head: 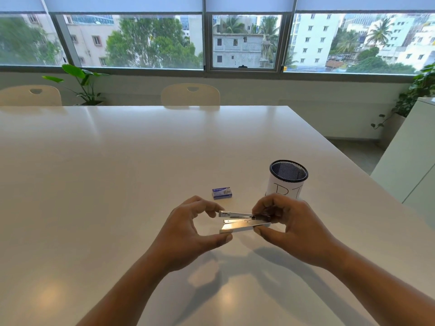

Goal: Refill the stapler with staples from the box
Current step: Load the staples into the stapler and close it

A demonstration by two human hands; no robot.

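Note:
A small silver stapler (242,223) is held just above the white table (117,172), lying sideways with its metal parts spread apart. My left hand (188,234) pinches its left end between fingertips and thumb. My right hand (289,227) grips its right end, fingers curled over the top and thumb underneath. A small blue staple box (222,192) lies closed on the table just beyond the hands, touching neither.
A black mesh pen cup (287,180) wrapped in white paper stands to the right of the box. Two cream chairs (190,95) sit at the table's far edge. A white cabinet (409,161) stands off the right side.

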